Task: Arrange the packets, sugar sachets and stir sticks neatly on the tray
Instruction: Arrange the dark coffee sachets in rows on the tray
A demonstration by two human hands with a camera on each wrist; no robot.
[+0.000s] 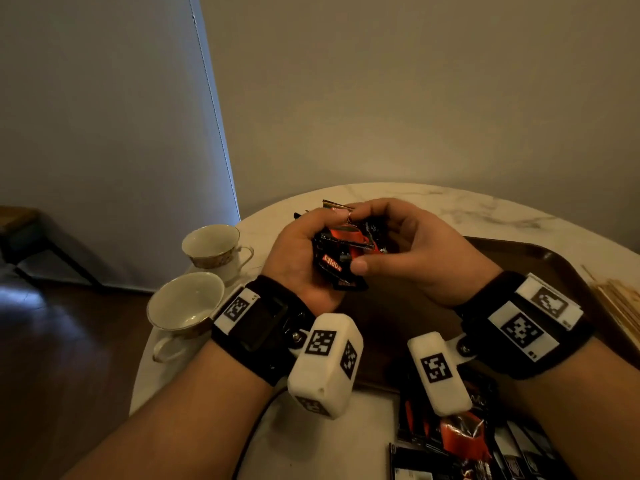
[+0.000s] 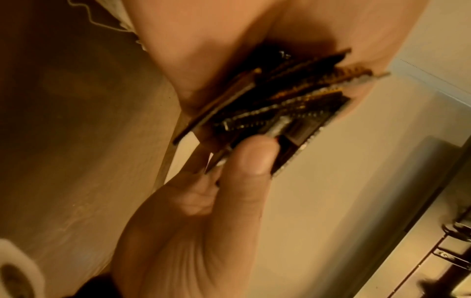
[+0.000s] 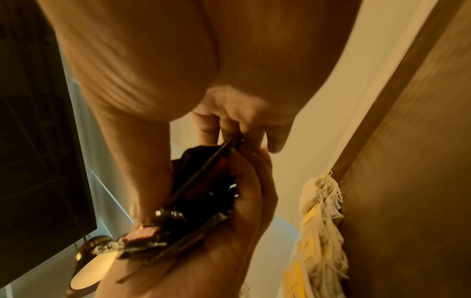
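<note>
We hold a bundle of black-and-red packets [image 1: 343, 251] in the air above the near-left part of the dark tray [image 1: 540, 258], gathered edge to edge between both hands. Our left hand [image 1: 301, 258] wraps the bundle from the left, fingers curled over its top edge and palm behind it; the left wrist view shows the serrated packet ends fanned unevenly in that grip. Our right hand [image 1: 408, 247] closes on the same bundle from the right, thumb pressed against the near face and fingertips curled at the upper edge, which reads as squaring the stack. No packet from this bundle lies on the tray yet, and the visible tray surface carries nothing we can identify. More loose packets [image 1: 467, 441] lie overlapping on the marble table [image 1: 485, 209] in front of the tray. The stir sticks [image 1: 620, 303] lie in a loose spread at the tray's right edge; whether they rest on it we cannot tell. Sugar sachets cannot be identified in the head view. Two teacups [image 1: 207, 271] stand on the table to the left. We judge the task to be at an early stage.
</note>
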